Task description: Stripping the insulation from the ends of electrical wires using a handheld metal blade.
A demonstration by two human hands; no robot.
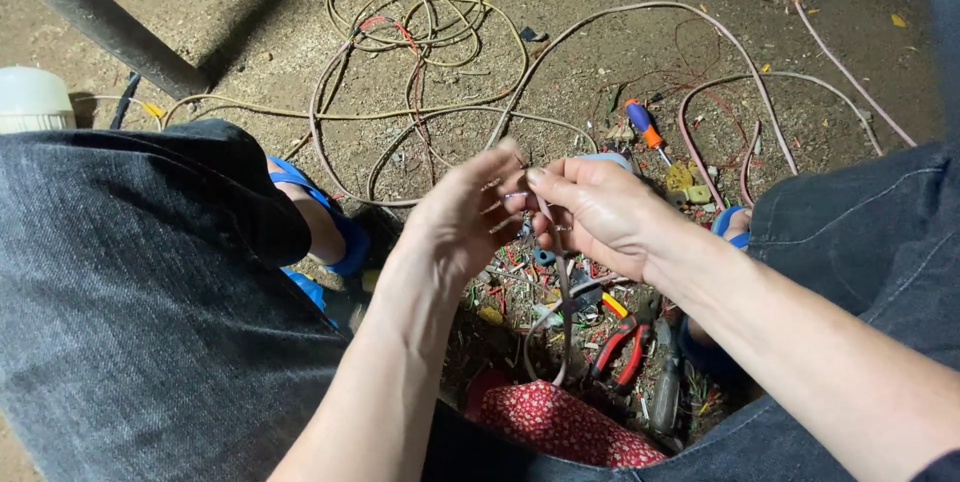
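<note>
Head view, left hand [462,212] and right hand [592,210] pinching thin wire [563,307], knees close either side

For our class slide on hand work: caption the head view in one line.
Left hand and right hand pinch a thin wire above red-handled pliers.

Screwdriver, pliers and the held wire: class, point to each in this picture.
screwdriver [640,121]: head view, on its blue and orange handle.
pliers [618,342]: head view, on a red handle.
wire [566,297]: head view, on the stretch hanging below the hands.
</note>
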